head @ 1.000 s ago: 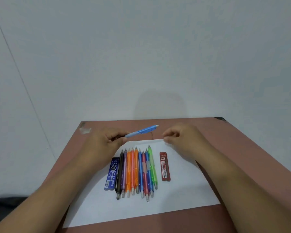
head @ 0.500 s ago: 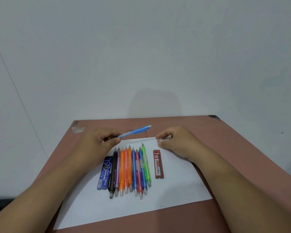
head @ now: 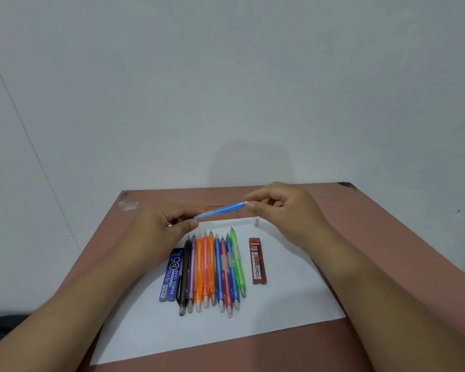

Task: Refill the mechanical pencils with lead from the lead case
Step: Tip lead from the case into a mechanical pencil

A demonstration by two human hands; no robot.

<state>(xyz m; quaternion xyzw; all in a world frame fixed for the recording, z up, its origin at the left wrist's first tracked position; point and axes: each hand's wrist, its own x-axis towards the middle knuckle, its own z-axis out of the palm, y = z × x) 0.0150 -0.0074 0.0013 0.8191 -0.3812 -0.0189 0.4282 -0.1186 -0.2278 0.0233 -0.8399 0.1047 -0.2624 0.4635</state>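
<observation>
A plain pale wall (head: pixel 226 89) backs a reddish-brown table (head: pixel 373 237), where a white sheet of paper (head: pixel 293 304) carries the work. A person's two forearms reach in from the near edge. The left hand (head: pixel 156 232) grips a light blue mechanical pencil (head: pixel 220 210) by its left end, fingers curled round the barrel, holding it above the far edge of the sheet and tilted up toward the right. The right hand (head: pixel 287 210) pinches at the pencil's right end with thumb and forefinger; whether it holds a cap or eraser there cannot be told. On the paper lies a row of nine mechanical pencils (head: pixel 212 269), side by side, black at the left through to green at the right. A blue lead case (head: pixel 172 275) touches the row's left side; a red lead case (head: pixel 257 261) marked 2B sits just right of it. A small grey cap (head: pixel 256 222) stands near the sheet's far edge. The step in hand appears to be opening the pencil's top. Next would likely come freeing the right hand, then drawing lead from a case, delicate work with brittle sticks.
</observation>
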